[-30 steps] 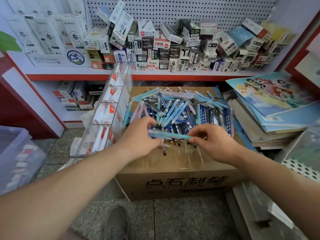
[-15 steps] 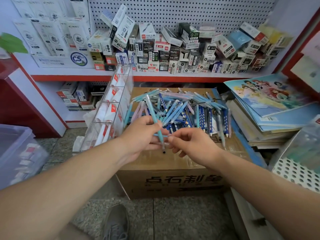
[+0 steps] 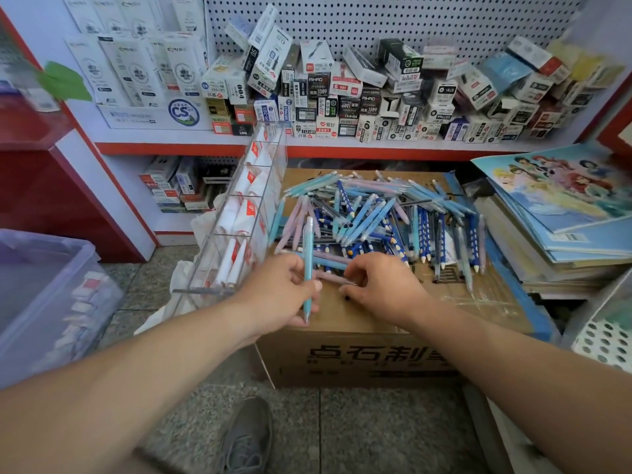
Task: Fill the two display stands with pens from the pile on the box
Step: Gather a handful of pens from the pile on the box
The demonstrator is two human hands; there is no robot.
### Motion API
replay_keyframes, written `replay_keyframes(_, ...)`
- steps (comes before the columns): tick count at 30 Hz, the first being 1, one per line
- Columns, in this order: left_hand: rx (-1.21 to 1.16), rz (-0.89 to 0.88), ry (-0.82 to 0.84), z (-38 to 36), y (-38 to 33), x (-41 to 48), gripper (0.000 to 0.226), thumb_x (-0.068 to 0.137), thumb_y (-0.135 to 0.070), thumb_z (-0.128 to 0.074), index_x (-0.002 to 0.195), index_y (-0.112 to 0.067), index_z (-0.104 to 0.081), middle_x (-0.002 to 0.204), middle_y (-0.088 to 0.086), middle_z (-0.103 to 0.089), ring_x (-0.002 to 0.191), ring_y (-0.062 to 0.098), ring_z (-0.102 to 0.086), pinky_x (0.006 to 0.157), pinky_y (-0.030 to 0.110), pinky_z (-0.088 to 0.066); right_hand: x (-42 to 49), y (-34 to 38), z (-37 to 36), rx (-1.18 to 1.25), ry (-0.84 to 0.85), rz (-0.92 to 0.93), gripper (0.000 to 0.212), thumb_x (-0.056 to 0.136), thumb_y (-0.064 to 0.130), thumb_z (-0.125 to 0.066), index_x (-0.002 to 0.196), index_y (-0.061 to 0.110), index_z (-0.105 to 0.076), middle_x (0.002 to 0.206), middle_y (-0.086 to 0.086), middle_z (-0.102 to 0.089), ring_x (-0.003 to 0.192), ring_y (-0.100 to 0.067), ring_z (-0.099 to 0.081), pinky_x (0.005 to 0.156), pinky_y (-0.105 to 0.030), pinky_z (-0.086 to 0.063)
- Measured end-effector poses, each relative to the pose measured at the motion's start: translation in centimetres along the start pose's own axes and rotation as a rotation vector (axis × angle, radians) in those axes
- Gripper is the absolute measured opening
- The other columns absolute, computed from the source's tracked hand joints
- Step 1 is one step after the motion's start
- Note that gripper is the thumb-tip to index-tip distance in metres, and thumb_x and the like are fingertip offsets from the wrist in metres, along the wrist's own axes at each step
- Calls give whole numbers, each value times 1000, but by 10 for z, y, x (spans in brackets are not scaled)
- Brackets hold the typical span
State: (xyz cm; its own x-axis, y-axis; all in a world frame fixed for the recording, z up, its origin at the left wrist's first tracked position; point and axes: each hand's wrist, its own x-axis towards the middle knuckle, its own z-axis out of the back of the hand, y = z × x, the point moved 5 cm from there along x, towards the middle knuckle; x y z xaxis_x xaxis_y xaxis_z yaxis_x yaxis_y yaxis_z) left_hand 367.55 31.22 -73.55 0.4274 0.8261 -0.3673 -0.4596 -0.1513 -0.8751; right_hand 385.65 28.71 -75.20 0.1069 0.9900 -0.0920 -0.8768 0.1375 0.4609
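Hands first, head view: L hand [image 3: 284, 295] is wrapped round a blue pen [image 3: 307, 265], held upright, tip down, clicker end up. R hand [image 3: 379, 289] sits just beside it, fingers curled onto a pink pen [image 3: 330, 278] lying on the box [image 3: 342, 364]. It looks like a pinch, though the fingertips are partly hidden. Hands are near each other, not touching. Pile [image 3: 376, 217] covers most of the box top: blues, pinks, a few dark ones, all crossed over each other. Clear stand [image 3: 236, 234] leans just left of the box, w/ white-and-red items in its compartments. 2nd stand I can't pick out. Notebooks [image 3: 564, 213] are stacked to the right.

Step in hand, I'd say: gathering pens into the L hand before loading. To do it well, pass each one across w/ tips the same way, keep the bunch parallel and don't overfill the grip. Lift the pink one clear, not dragged, so the heap doesn't roll off the front edge.
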Motion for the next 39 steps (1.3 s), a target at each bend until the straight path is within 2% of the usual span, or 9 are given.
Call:
replay_keyframes(5,-83,60,30,-10,4,-2,6,102,-8,-58,108,-7,-60,110,19,-67,95,25,-74,72,42,-65,-1,-4,5,144,24,-73,4,94,29,-72,92,26,-75,82,10,-70,75,-10,-65,68,-28,-58)
replay_keyframes(8,-163,76,40,-15,2,-3,10,104,-8,-55,112,-8,-61,109,14,-71,95,23,-75,75,42,-65,-9,-8,18,376,-39,-168,10,95,25,-72,85,23,-74,78,3,-70,64,-11,-60,54,-20,-48)
replay_keyframes(11,-293,80,56,-20,-2,-2,13,104,-9,-55,116,-9,-61,111,11,-74,95,22,-76,79,41,-64,-26,-5,21,689,61,-252,9,93,20,-75,90,11,-74,79,-7,-71,65,-11,-62,58,-23,-51)
replay_keyframes(13,-379,76,68,-23,-5,-1,14,103,-8,-57,115,-8,-63,112,12,-75,97,24,-76,79,42,-64,-34,1,15,726,151,-224,11,92,18,-75,91,7,-73,75,-4,-72,64,-10,-64,58,-22,-53)
replay_keyframes(17,-427,61,52,-27,-8,3,15,100,-7,-62,115,-8,-64,103,15,-77,92,25,-77,76,38,-64,-34,9,10,624,149,-111,11,91,16,-77,89,8,-68,72,-5,-70,64,-14,-64,60,-27,-53)
replay_keyframes(21,-363,76,11,-23,-5,8,14,98,-10,-66,112,-11,-68,97,10,-79,90,22,-78,80,39,-63,-28,6,11,570,196,-64,12,92,21,-75,90,10,-72,78,-9,-73,67,-11,-65,58,-21,-53)
replay_keyframes(25,-308,126,-8,-18,1,13,13,98,-9,-65,111,-13,-67,101,9,-78,94,18,-76,80,38,-63,-10,-12,22,172,-15,-45,3,96,24,-69,97,25,-71,92,8,-68,82,-5,-63,77,-26,-56)
replay_keyframes(31,-252,153,-12,-19,4,18,14,98,-6,-63,110,-13,-65,108,15,-72,98,23,-73,76,39,-65,7,0,7,-146,-93,124,25,93,39,-70,111,23,-66,103,4,-59,100,-16,-54,83,-33,-51)
replay_keyframes(39,-238,163,-28,-17,6,23,17,99,-5,-61,114,-12,-63,111,15,-70,100,23,-72,68,34,-64,12,3,2,-125,-48,20,13,96,34,-67,103,23,-69,101,3,-63,89,-17,-61,79,-38,-57)
